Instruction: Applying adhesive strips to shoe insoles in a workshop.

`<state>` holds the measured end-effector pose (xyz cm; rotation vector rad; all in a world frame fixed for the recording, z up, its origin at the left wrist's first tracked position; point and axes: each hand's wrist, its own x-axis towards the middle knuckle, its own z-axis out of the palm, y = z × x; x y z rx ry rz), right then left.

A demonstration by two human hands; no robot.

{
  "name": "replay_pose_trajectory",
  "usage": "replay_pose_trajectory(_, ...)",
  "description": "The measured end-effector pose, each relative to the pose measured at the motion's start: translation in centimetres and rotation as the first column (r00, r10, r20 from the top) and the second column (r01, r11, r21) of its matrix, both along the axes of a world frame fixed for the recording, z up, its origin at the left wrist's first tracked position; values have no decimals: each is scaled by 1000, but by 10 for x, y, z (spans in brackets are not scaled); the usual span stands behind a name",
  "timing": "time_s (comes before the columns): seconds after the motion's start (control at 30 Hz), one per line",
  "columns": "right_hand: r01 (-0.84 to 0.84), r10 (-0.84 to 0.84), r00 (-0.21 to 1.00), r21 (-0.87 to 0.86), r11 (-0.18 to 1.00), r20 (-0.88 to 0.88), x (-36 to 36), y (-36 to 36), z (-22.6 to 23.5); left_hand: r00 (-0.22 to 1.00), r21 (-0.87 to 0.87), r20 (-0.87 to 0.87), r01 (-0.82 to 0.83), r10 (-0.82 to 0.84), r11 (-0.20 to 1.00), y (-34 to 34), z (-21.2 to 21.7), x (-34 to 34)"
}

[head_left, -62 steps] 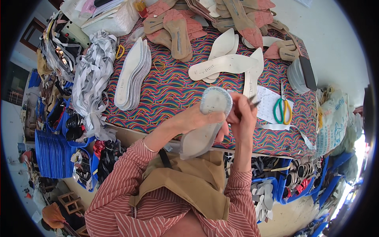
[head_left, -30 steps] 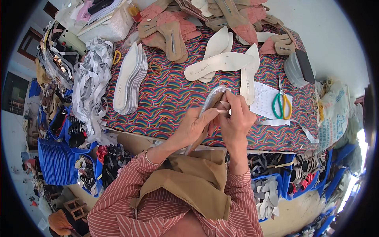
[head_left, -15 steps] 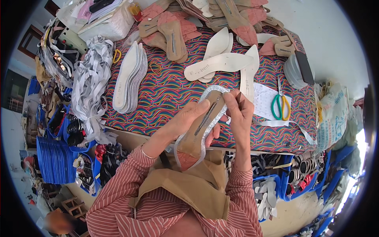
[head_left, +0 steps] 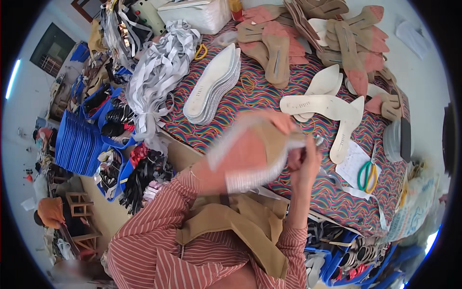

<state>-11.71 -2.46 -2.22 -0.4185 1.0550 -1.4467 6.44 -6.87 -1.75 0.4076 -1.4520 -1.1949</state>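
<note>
A shoe insole (head_left: 274,142), tan at the heel and pink at the forepart with a silver glittery edging, is smeared by motion above the table's near edge. My left hand (head_left: 276,119) is closed on it, blurred, with part of the hand hidden by the insole. At the heel end, my right hand (head_left: 304,161) has its fingers drawn together against the edging; what lies between the fingertips is partly hidden. Beyond my hands lie loose white insoles (head_left: 308,103) and a neat stack of silver-edged insoles (head_left: 211,86).
Tan and pink insoles (head_left: 276,58) are heaped at the back. Green-and-yellow scissors (head_left: 368,176) lie on a paper sheet (head_left: 349,161) at the right. Grey-white ribbon (head_left: 159,72) hangs over the left edge. Blue baskets (head_left: 79,144) stand at the left below the table.
The insole has swung to the left and tilted, its pink forepart turned leftward. Both hands have shifted with it. The whole view has turned, moving the table to the right.
</note>
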Motion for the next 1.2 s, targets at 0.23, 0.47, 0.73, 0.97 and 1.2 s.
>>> replay_pose_trajectory(0.23, -159, 140, 979, -124, 979, -150, -22, 22, -9, 642, 303, 457, -763, 616, 570, 3, 62, 136)
replay_pose_trajectory(0.47, 30, -63, 965, -131, 991, -256, -78, 38, -4, 193, -216, 762, -824, 619, 524, -28, -23, 189)
replay_pose_trajectory(0.73, 159, -191, 700, -111, 981, -688, -141, 52, -21, 573, -282, 574, -533, 586, 798, 8, 10, 23)
replay_pose_trajectory(0.97, -36, -215, 149, -222, 974, -965, -151, 53, -44, 644, -470, 674, -5, 363, 883, 13, -41, -112)
replay_pose_trajectory(1.2, -144, -91, 127, -109, 984, -988, -158, 67, -46, 780, -91, 533, -334, 329, 938, 5, -29, -113)
